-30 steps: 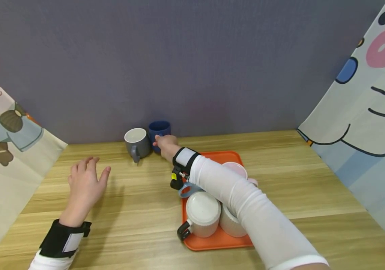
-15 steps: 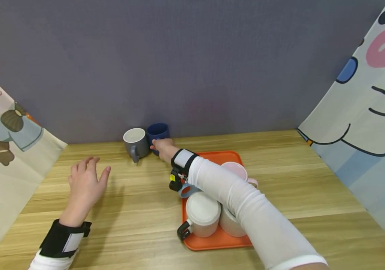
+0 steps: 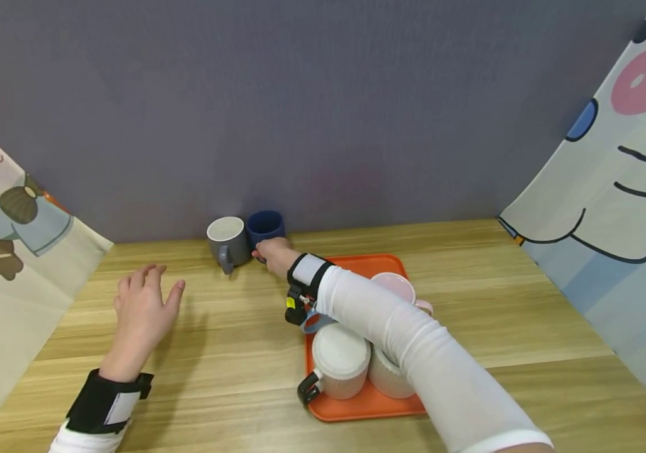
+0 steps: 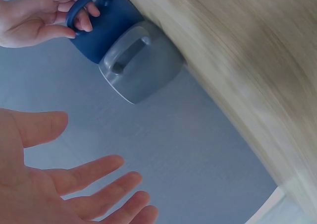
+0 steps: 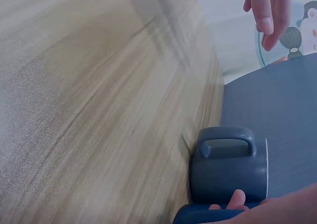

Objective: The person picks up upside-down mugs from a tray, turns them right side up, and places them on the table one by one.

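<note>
At the back of the table my right hand point(image 3: 277, 255) holds a dark blue mug point(image 3: 265, 225) by its handle. The left wrist view shows fingers of that hand passing through the handle of the blue mug point(image 4: 114, 21). Touching or nearly touching it on the left stands a grey mug point(image 3: 229, 246), white inside, its handle facing me. My left hand point(image 3: 144, 308) is over the left part of the table, fingers spread and holding nothing. In the right wrist view the grey mug point(image 5: 228, 177) lies just beyond the blue mug point(image 5: 203, 214), mostly cut off.
Under my right forearm lies an orange tray point(image 3: 357, 410). On it are an upside-down white mug point(image 3: 341, 353) with a black handle, another pale mug point(image 3: 388, 376), a pink mug point(image 3: 395, 284) and a light blue handle point(image 3: 313, 322), partly hidden. A grey wall point(image 3: 323, 113) rises behind.
My right hand has closed on the blue mug's handle and come slightly nearer. The blue mug has shifted a little towards me. My left hand and the tray have stayed put.
</note>
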